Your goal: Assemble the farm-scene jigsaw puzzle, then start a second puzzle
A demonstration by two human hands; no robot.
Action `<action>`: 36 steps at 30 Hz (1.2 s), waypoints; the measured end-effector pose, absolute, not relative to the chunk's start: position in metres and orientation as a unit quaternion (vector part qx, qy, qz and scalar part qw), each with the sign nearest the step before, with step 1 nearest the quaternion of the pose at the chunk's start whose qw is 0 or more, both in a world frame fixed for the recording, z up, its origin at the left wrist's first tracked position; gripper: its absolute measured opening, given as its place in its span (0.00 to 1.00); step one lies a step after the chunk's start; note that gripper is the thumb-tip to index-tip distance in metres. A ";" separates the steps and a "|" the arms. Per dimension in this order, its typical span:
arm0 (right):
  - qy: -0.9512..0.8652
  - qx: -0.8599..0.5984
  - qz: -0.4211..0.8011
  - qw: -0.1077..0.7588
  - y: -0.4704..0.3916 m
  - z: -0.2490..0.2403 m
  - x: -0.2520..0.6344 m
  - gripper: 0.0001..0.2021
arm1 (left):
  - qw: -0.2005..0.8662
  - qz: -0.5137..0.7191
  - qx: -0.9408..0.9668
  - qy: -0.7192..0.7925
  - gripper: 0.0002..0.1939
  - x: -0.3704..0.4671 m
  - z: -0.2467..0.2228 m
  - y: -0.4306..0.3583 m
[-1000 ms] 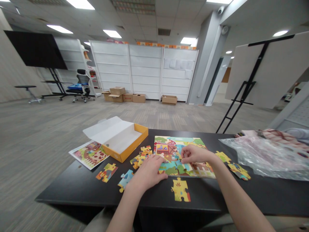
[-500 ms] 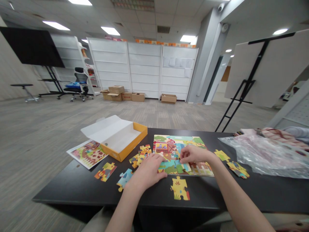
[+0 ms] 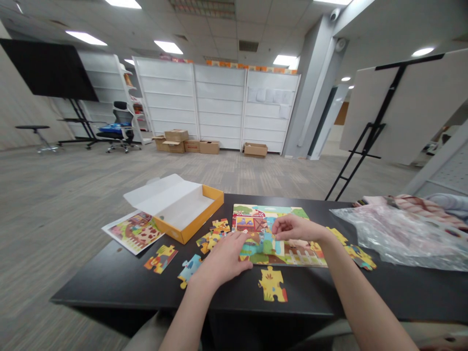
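Observation:
A farm-scene jigsaw puzzle (image 3: 265, 251) lies on the black table in front of me. My left hand (image 3: 228, 256) rests flat over its lower left edge, fingers stretched out. Over the puzzle's middle, my right hand (image 3: 294, 228) hovers with loosely curled fingers, the thumb a little apart, and I see nothing between them. Its wrist hides part of the right side. Below the puzzle lies a loose yellow puzzle piece (image 3: 272, 283). A blue puzzle piece (image 3: 190, 268) sits left of my left forearm, and an orange-yellow piece (image 3: 160, 258) lies farther left.
An open yellow box (image 3: 199, 214) stands at the back left, partly on a printed picture sheet (image 3: 133, 231). More loose pieces (image 3: 212, 239) lie beside the box, and others (image 3: 360, 256) to the right. A clear plastic bag (image 3: 405, 239) covers the table's right end.
My right hand has risen slightly off the puzzle and its fingers have loosened. The piece under it, tilted before, now lies flat in the lower middle. My left hand has stayed put.

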State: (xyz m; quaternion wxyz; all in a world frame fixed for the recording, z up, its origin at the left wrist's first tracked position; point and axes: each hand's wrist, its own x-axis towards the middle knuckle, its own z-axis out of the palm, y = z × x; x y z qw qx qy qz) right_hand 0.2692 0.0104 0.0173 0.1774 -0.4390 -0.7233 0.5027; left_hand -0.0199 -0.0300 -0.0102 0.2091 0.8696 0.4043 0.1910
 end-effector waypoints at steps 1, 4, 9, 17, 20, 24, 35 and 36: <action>-0.720 -0.432 0.510 0.188 0.010 0.018 0.268 0.20 | 0.220 0.199 0.866 0.402 0.33 -0.022 -0.009 -0.030; -0.712 -0.418 0.519 0.222 0.009 0.020 0.264 0.20 | 0.239 0.217 0.854 0.407 0.35 -0.030 -0.005 -0.028; -0.703 -0.427 0.506 0.260 0.011 0.016 0.252 0.21 | 0.233 0.189 0.839 0.455 0.39 -0.042 -0.006 -0.026; -0.700 -0.427 0.489 0.297 0.015 0.004 0.241 0.20 | 0.215 0.179 0.845 0.455 0.36 -0.045 -0.010 -0.028; -0.693 -0.436 0.483 0.309 0.015 0.002 0.236 0.20 | 0.208 0.184 0.848 0.452 0.35 -0.045 -0.011 -0.029; -0.687 -0.445 0.476 0.321 0.016 -0.004 0.228 0.20 | 0.207 0.189 0.848 0.449 0.33 -0.045 -0.011 -0.028; -0.656 -0.464 0.467 0.369 0.014 -0.009 0.214 0.20 | 0.202 0.236 0.848 0.429 0.27 -0.039 -0.005 -0.032; -0.653 -0.462 0.472 0.372 0.013 -0.008 0.213 0.21 | 0.204 0.248 0.847 0.423 0.25 -0.036 -0.003 -0.033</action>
